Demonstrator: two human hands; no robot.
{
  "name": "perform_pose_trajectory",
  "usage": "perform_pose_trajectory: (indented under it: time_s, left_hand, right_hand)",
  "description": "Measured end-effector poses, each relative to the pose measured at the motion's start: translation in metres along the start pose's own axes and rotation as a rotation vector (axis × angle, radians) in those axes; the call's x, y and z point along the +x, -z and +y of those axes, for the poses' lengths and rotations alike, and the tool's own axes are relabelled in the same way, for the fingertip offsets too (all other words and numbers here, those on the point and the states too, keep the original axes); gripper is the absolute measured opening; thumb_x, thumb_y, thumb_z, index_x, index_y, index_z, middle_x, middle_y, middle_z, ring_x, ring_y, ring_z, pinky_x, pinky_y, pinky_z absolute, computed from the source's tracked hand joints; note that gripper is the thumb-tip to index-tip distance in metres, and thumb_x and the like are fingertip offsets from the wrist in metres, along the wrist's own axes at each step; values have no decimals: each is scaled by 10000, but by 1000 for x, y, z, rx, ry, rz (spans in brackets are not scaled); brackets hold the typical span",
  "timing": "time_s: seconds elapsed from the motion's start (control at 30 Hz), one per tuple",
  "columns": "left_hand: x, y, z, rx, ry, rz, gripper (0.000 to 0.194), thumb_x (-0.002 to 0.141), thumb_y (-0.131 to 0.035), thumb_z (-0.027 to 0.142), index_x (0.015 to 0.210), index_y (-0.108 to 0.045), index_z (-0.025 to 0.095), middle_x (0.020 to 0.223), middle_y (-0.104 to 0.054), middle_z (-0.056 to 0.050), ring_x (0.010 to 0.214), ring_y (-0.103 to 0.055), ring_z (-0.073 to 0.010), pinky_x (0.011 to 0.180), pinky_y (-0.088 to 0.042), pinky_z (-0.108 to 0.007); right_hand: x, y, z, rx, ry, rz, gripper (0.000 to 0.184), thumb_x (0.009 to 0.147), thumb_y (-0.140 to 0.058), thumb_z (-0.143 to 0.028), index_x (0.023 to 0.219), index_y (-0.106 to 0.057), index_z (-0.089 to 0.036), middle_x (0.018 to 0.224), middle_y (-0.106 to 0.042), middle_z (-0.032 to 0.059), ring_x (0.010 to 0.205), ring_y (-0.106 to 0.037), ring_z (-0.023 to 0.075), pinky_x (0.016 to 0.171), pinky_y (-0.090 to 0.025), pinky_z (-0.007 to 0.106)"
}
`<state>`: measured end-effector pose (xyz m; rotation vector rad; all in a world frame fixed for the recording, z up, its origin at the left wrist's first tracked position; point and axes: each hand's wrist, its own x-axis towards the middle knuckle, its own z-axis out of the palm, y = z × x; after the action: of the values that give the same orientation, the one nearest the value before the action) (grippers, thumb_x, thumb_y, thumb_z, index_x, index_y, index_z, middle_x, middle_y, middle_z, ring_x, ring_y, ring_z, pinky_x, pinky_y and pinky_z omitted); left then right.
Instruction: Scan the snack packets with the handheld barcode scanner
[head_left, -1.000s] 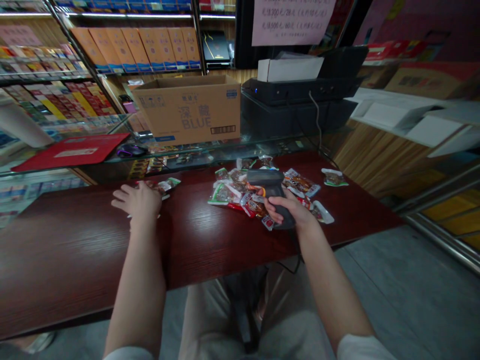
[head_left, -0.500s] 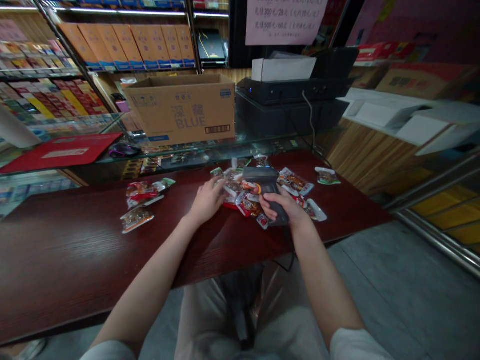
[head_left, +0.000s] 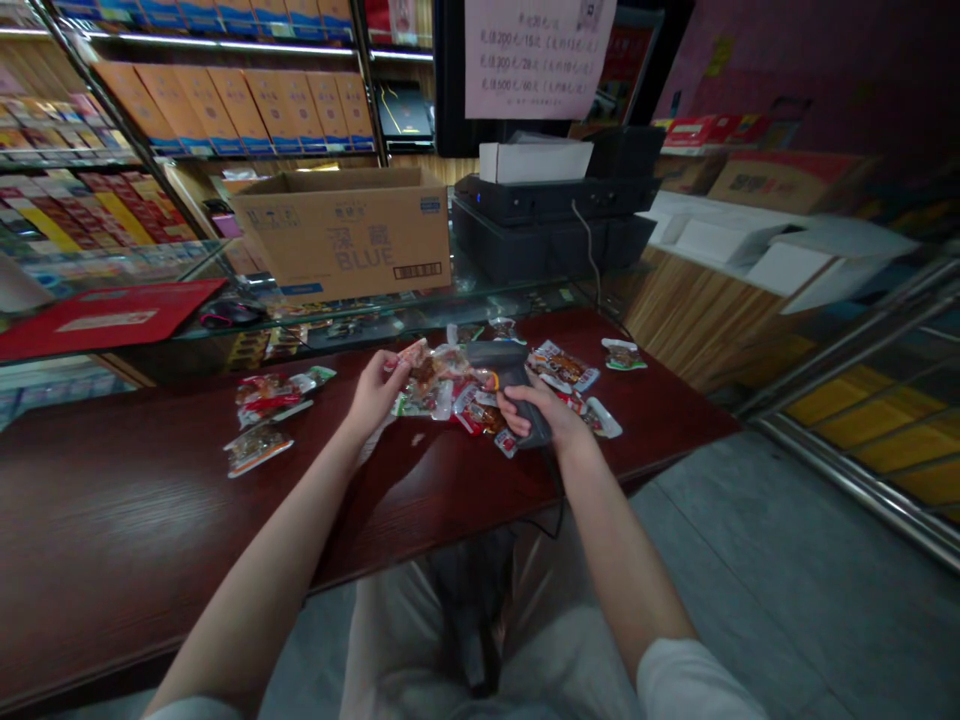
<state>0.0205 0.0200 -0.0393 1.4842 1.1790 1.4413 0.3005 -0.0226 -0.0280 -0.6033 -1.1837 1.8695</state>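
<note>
Gripping barcode scanner [head_left: 504, 362], right hand [head_left: 534, 410], left [head_left: 370, 396] pinching packet [head_left: 414, 364]

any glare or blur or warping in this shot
Head view: wide-angle warping bends the shelving and stretches the left forearm; the shelf lights glare at top; the dark red counter is dim; the snack packet in the left hand looks slightly blurred.

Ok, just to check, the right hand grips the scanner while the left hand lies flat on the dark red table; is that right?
Not quite: the left hand isn't flat on the table. The head view shows it raised, holding a snack packet. The right hand does grip the scanner.
</note>
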Motion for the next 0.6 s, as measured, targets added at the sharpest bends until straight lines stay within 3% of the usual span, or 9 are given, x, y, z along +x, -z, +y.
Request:
perform_pose_trajectory:
  time_s: [0.13, 0.3, 0.47, 0.6]
  left_hand:
    - [-5, 11, 17, -405, 116, -50, 329, 755, -808, 430, 919, -612, 223, 857, -654, 12, 710, -598, -127, 657, -499, -245]
    - [-19, 17, 14, -474, 199, -49, 401, 722, -848, 414, 993, -620, 224, 866, -668, 18, 651, -602, -112, 560, -495, -220]
    - [-26, 19, 3, -542, 232, -35, 422, 677, -878, 282, 1001, -616, 217, 918, -704, 6, 748, -651, -121, 707, -543, -245]
    - [-26, 19, 14, -726, 290, -48, 288, 709, -757, 135, 913, -575, 225, 856, -666, 17, 808, -657, -133, 817, -546, -301]
  right_hand:
    - [1, 3, 1, -7, -7, -24, 298, 800, -705, -342, 966, -510, -190, 607, -521, -87, 347, -375, 42, 332, -308, 175]
    - [0, 2, 0, -26, -41, -48, 278, 805, -703, -337, 915, -492, -194, 610, -532, -81, 352, -387, 41, 333, -311, 169]
    - [-1, 2, 1, -39, -71, -64, 290, 797, -717, -342, 906, -493, -194, 608, -529, -84, 358, -378, 39, 333, -317, 172]
    - [0, 4, 3, -25, -60, -59, 313, 798, -716, -344, 976, -510, -191, 622, -521, -87, 360, -363, 40, 336, -309, 179]
